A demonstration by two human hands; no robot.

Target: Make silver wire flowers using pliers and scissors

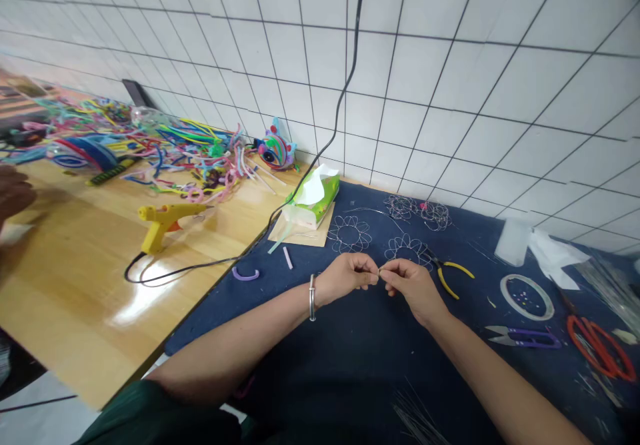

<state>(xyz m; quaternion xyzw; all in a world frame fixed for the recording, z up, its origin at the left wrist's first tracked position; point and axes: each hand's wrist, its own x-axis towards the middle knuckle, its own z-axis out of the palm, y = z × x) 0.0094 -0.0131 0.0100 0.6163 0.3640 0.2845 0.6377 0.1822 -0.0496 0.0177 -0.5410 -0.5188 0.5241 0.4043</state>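
Observation:
My left hand [349, 277] and my right hand [414, 288] meet over the dark blue cloth, thumbs and fingers pinched together. Whatever is between the fingertips is too small to make out. A bracelet [313, 298] circles my left wrist. Just beyond the hands lie two flower-shaped wire pieces, one wire flower [341, 234] behind my left hand and another wire flower [403, 244] behind my right. Yellow-handled pliers [445, 282] rest right of my right hand, their jaws near the second flower.
At right are a round clear dish [549, 308] with beads, purple snips [535, 338] and red-handled scissors [583, 345]. A tissue pack [320, 206] stands at the back. The wooden table [75, 312] bears a yellow glue gun [163, 224] and pipe cleaners [193, 135]. Another person's hand [15, 192] shows far left.

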